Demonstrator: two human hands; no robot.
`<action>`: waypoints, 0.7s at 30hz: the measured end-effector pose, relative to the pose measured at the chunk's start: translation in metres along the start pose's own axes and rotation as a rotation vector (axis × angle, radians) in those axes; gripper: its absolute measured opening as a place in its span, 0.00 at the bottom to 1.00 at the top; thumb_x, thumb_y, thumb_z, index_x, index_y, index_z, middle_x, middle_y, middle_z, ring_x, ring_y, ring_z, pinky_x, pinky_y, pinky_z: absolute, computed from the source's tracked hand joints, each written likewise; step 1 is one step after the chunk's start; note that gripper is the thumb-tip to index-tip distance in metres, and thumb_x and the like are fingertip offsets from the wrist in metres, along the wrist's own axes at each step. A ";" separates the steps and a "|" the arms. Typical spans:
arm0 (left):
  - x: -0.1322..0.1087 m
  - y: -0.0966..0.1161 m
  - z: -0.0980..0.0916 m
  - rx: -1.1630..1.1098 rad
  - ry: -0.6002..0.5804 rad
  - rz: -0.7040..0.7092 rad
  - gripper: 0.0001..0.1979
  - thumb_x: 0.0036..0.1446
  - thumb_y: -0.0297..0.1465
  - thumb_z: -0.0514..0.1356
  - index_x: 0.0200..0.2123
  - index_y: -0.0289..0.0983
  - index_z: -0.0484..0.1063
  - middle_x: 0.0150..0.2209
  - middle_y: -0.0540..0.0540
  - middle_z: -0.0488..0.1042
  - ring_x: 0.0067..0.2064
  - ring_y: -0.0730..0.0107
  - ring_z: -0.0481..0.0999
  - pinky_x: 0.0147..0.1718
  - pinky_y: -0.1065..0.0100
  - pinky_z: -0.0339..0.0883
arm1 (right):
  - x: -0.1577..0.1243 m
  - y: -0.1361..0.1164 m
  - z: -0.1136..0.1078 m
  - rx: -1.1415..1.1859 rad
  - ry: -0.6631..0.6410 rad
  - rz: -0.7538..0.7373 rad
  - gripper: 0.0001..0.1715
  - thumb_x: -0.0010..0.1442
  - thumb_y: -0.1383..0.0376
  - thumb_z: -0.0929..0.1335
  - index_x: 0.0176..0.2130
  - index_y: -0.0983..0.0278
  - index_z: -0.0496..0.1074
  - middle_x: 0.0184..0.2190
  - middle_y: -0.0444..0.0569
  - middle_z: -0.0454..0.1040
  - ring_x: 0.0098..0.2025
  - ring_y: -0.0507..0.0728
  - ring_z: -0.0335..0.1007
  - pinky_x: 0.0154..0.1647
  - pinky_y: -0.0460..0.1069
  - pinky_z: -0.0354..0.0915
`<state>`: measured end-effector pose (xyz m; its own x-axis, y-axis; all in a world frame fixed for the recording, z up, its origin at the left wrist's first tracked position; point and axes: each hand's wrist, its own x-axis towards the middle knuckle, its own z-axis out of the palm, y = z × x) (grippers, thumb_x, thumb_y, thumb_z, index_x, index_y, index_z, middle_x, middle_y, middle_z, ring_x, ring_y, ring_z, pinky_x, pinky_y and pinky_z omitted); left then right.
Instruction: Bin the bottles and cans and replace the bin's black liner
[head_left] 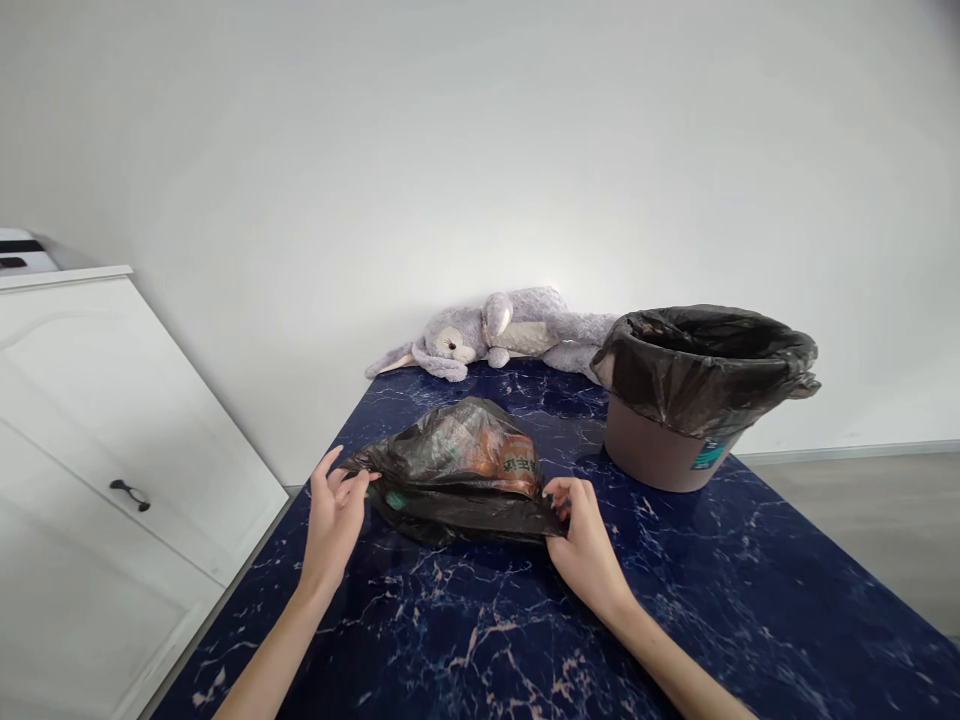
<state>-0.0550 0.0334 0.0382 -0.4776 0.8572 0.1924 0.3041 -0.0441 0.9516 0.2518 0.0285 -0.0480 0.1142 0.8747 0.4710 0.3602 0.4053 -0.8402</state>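
Left hand (337,505) and right hand (577,525) pinch opposite ends of the bag (427,455) on the desk (450,630); keeping both level and gently taut should hold its contents (517,462) in.

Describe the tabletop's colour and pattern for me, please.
The tabletop is dark blue with pale, marble-like veins; it shows best in the head view.

I'm seeing a likely home | plush rabbit (521,337) lying by plain wall (480,150) | white panelled cupboard (112,430) standing beside the marbled desk (450,635)
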 end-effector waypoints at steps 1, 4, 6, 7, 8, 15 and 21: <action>-0.004 0.004 -0.001 0.113 -0.014 0.002 0.44 0.61 0.51 0.64 0.73 0.44 0.52 0.56 0.34 0.75 0.59 0.45 0.77 0.51 0.52 0.74 | -0.001 -0.002 0.000 0.011 -0.008 0.000 0.17 0.53 0.73 0.63 0.44 0.60 0.65 0.42 0.50 0.62 0.41 0.60 0.62 0.43 0.56 0.65; -0.024 0.014 -0.005 0.385 -0.028 0.072 0.51 0.61 0.56 0.61 0.76 0.36 0.46 0.67 0.24 0.63 0.62 0.36 0.74 0.51 0.44 0.75 | -0.002 -0.009 0.000 0.047 -0.015 0.015 0.16 0.51 0.73 0.64 0.41 0.60 0.64 0.40 0.48 0.61 0.38 0.59 0.58 0.40 0.53 0.62; -0.044 0.019 -0.004 0.515 -0.028 0.230 0.44 0.63 0.55 0.59 0.72 0.34 0.56 0.67 0.24 0.61 0.63 0.33 0.71 0.57 0.38 0.71 | -0.003 -0.013 0.000 0.087 -0.031 0.031 0.13 0.51 0.72 0.64 0.37 0.59 0.61 0.36 0.45 0.60 0.36 0.58 0.57 0.37 0.52 0.59; -0.057 0.022 -0.002 0.554 -0.050 0.325 0.37 0.65 0.53 0.58 0.68 0.36 0.63 0.66 0.27 0.65 0.64 0.34 0.71 0.60 0.37 0.68 | -0.003 -0.014 0.000 0.113 -0.049 0.041 0.11 0.52 0.71 0.64 0.36 0.58 0.59 0.34 0.44 0.59 0.35 0.57 0.55 0.35 0.51 0.58; -0.069 0.024 0.001 0.562 -0.115 0.406 0.29 0.68 0.51 0.57 0.64 0.39 0.68 0.64 0.31 0.69 0.64 0.37 0.72 0.62 0.38 0.67 | -0.004 -0.016 0.000 0.142 -0.073 0.050 0.11 0.53 0.70 0.64 0.34 0.58 0.56 0.32 0.42 0.58 0.34 0.56 0.54 0.34 0.50 0.56; -0.122 0.030 0.042 0.512 -0.859 0.544 0.24 0.76 0.37 0.50 0.71 0.54 0.63 0.69 0.45 0.69 0.70 0.51 0.68 0.68 0.48 0.67 | -0.010 -0.029 0.003 0.330 -0.236 0.063 0.13 0.52 0.70 0.64 0.31 0.58 0.51 0.28 0.39 0.53 0.31 0.53 0.49 0.32 0.49 0.48; -0.095 0.008 0.065 0.499 -0.653 0.564 0.22 0.73 0.33 0.49 0.64 0.44 0.73 0.60 0.37 0.78 0.64 0.46 0.74 0.65 0.42 0.68 | -0.012 -0.042 0.003 0.590 -0.470 0.125 0.14 0.45 0.72 0.64 0.28 0.59 0.52 0.25 0.37 0.51 0.28 0.51 0.45 0.29 0.48 0.45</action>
<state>0.0462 -0.0155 0.0119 0.3448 0.8979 0.2736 0.7303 -0.4397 0.5228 0.2324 0.0018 -0.0198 -0.3319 0.8909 0.3101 -0.1990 0.2553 -0.9462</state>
